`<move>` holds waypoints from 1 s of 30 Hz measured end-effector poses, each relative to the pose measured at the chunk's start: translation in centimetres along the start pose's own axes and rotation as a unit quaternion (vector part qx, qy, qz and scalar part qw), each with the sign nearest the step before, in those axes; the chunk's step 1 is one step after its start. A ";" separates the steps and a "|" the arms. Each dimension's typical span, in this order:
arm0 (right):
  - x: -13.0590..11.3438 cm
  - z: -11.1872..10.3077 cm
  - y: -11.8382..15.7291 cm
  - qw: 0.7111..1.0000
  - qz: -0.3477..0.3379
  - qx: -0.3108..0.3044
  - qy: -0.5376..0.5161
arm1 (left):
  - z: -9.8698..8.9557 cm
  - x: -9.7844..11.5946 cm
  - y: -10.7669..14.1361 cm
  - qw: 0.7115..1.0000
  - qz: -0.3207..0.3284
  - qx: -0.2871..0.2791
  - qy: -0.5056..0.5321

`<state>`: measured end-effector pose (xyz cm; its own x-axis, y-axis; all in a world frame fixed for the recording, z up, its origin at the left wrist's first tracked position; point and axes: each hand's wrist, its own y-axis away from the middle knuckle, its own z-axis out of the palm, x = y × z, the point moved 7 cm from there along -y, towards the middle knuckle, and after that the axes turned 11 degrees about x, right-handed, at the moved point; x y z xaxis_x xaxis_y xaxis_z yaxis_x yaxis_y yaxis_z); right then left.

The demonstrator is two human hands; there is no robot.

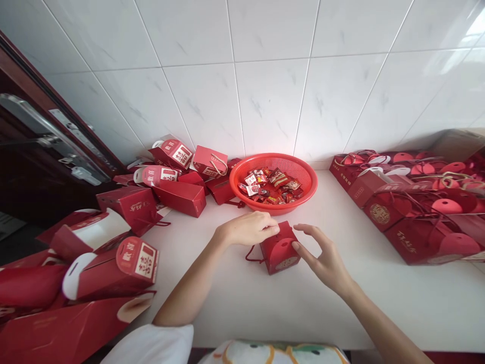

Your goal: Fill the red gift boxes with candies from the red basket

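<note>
A small red gift box [279, 250] stands on the white table, its red cord loop lying out to the left. My left hand [252, 227] rests at the box's upper left edge, fingers bent over and pressed together; what they hold, if anything, is hidden. On the right side of the box, my right hand [322, 253] is spread, its thumb touching the rounded red flap and its forefinger stretched toward the back corner. Just behind the box sits a red plastic basket [237, 183] with wrapped candies [280, 183] inside.
Many red boxes [178, 194] lie piled along the left, some open. Rows of red boxes with cords [401, 237] fill the right side. A tiled wall [273, 101] rises behind the table [364, 303], and a dark door [34, 146] is at left.
</note>
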<state>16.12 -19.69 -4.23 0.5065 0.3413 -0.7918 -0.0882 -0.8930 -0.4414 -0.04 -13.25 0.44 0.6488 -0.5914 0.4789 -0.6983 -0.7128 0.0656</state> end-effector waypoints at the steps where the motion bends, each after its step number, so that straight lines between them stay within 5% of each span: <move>1: 0.6 0.2 -0.2 1.000 0.019 0.003 0.005 | 0.0 -0.1 0.0 1.000 -0.007 0.001 0.006; 14: 3.2 1.7 -1.9 0.983 0.106 -0.145 0.030 | 0.8 -0.8 -0.3 0.996 -0.086 -0.011 0.012; 20: 3.7 2.7 -2.5 0.971 0.134 -0.194 -0.036 | 1.0 -1.0 0.2 0.994 -0.109 -0.012 0.023; 26: 4.0 2.2 -3.4 0.976 0.151 -0.151 -0.033 | 1.3 -0.7 0.3 0.995 -0.094 -0.010 0.022; 30: 4.0 2.3 -3.2 0.951 0.218 -0.180 -0.128 | 1.1 -0.9 0.0 0.994 -0.105 0.005 0.023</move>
<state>16.49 -14.81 -6.95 0.2599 -0.0657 -0.9634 0.0800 -0.9928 0.0893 -0.34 -13.15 -0.97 0.7657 -0.4112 0.4945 -0.5449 -0.8232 0.1592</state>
